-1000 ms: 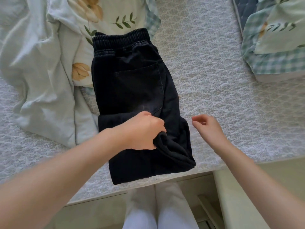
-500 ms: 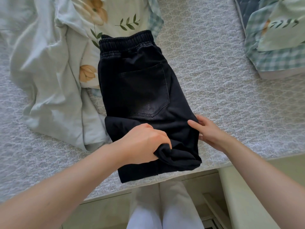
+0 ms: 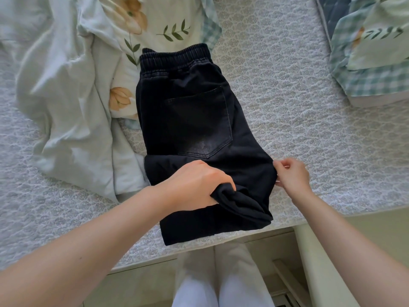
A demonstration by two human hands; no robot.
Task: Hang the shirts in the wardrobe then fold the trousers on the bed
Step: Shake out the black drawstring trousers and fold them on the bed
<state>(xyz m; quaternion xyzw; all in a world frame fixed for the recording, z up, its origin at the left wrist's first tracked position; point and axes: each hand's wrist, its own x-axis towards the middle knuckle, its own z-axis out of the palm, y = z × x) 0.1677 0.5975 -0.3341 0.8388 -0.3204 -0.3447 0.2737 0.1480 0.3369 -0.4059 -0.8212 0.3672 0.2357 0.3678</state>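
On the grey quilted bed (image 3: 287,85) lie black denim trousers (image 3: 188,111), seemingly soft yet weighty. Left hand (image 3: 194,185) clutches their six o'clock bunch; right hand (image 3: 292,173) pinches the three o'clock edge

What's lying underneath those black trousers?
The trousers lie on the grey patterned bedspread, and their waistband end overlaps the flowered quilt. Whether anything else sits beneath them cannot be seen, because the cloth covers it.

Matt black denim trousers (image 3: 194,134), faded at the pocket, lie on a textured quilted bedspread (image 3: 287,107) beside soft cotton bedding (image 3: 66,107).
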